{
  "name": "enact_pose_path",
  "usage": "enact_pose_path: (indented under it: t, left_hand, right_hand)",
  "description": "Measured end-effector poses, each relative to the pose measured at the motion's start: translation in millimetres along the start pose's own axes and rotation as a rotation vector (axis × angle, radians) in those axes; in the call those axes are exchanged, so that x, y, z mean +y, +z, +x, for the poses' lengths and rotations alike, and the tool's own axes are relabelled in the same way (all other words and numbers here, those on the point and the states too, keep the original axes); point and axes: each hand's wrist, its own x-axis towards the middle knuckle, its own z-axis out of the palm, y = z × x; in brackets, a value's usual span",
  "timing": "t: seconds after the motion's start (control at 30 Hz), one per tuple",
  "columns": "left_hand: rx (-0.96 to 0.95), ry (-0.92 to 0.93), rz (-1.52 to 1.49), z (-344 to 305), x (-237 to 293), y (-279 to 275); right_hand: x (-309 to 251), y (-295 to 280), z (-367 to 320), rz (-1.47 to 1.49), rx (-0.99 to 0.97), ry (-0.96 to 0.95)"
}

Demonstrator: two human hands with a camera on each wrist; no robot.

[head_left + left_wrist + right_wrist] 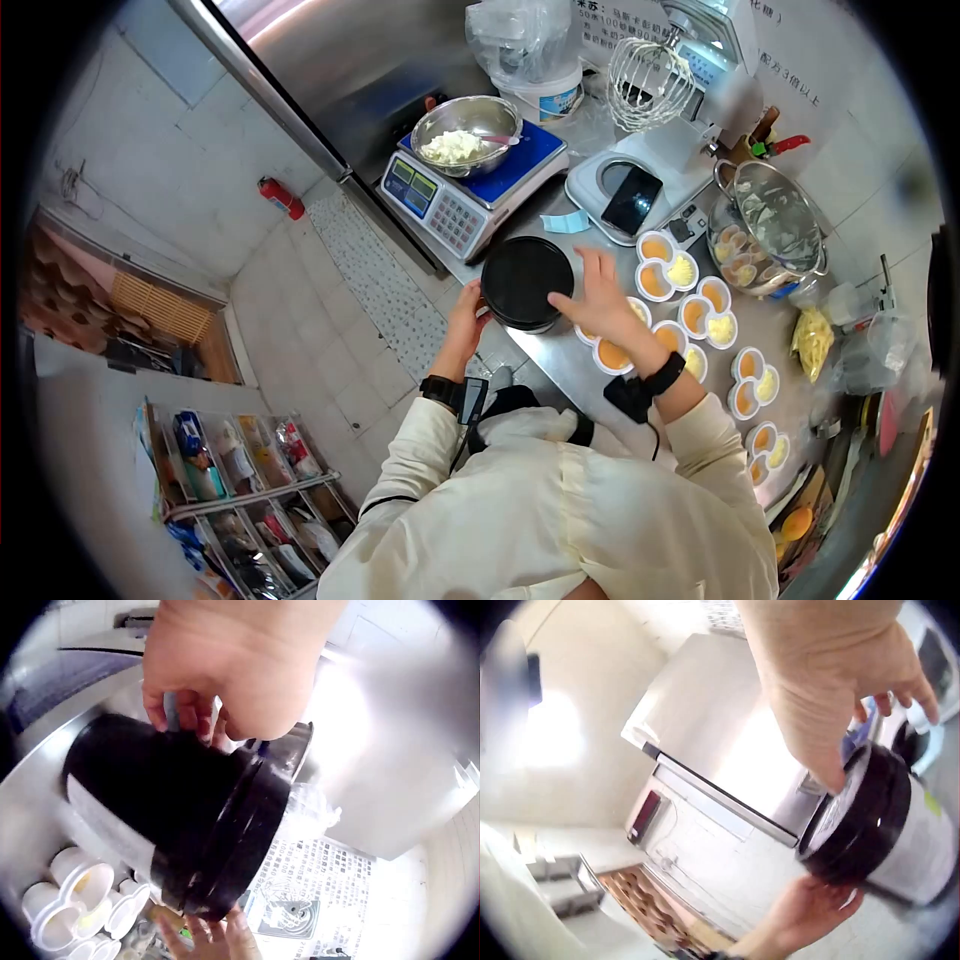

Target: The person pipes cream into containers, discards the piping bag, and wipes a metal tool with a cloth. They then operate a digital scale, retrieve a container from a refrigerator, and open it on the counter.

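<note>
A black lidded bucket (527, 283) with a pale label around its side is held at the front edge of the steel table. My left hand (463, 322) grips it at the side, and in the left wrist view the fingers (196, 712) curl against its wall. The right hand (606, 300) reaches over from the other side, its thumb resting at the lid's edge and its fingers spread. From the right wrist, the thumb (826, 769) shows close at the rim of the lid (855, 791). The bucket's contents are hidden under the lid.
White three-part cups (655, 280) with orange and pale fillings stand on the right. Behind are a blue scale (440, 205) bearing a steel bowl (425, 125), a phone (632, 200) and a mixer with a whisk (650, 85). A steel pot (790, 225) sits at the back right.
</note>
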Motion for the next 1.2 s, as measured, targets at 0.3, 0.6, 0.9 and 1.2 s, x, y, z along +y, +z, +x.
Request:
enact_pose_path:
  t: [0.3,0.6,0.9,1.2]
  left_hand:
    - [-0.263,-0.212,-0.202,24.7,34.0,-14.1]
    - [-0.388,-0.277,-0.200,54.0,25.5,-23.4]
    - [-0.405,-0.225,0.077,55.4,40.9,-18.7]
    - [-0.425,-0.187,0.129,63.0,55.2,-25.4]
  right_hand:
    - [-19.4,18.7,129.2,-0.191,-0.649,-0.200]
    - [-43.7,30.2,168.3,-0.397,-0.981,0.012]
    - [-30.1,31.7,179.7,-0.343,-1.151,0.070]
    - [-25.9,31.6,180.2,-0.254,-1.030,-0.018]
